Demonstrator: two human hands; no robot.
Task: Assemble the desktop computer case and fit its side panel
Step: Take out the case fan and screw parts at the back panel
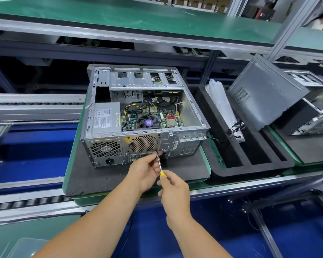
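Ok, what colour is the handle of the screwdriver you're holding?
Yellow; the screwdriver handle shows at the top of the right hand in the head view.

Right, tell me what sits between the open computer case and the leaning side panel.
In the head view, a black foam tray sits between the computer case and the side panel. A clear plastic bag with black cables lies in it.

Assembly-line workstation: a green-topped upper shelf (157,17) on aluminium framing (285,32) spans the rear, with cardboard boxes (196,1) stacked beyond it. Roller conveyor tracks (30,202) run at left over blue lower surfaces (32,155). A black foam tray (250,168) sits at right, under even overhead lighting
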